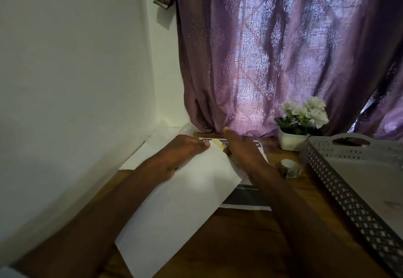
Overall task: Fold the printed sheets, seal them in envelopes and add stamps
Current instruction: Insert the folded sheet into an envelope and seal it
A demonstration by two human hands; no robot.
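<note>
A long white envelope (181, 201) lies slanted across the wooden table. My left hand (183, 153) grips its far end, fingers curled over the upper edge near a yellow patch (218, 145). My right hand (239, 149) lies just to the right, over the envelope's far corner and a printed sheet (248, 197) with dark bands beneath; what its fingertips do is hidden. A small roll of stamps (289, 167) sits to the right of the sheet.
A grey perforated tray (340, 181) fills the right side. A white pot of white flowers (302, 122) stands at the back before a purple curtain (283, 55). White papers (139, 155) lie at the left by the wall.
</note>
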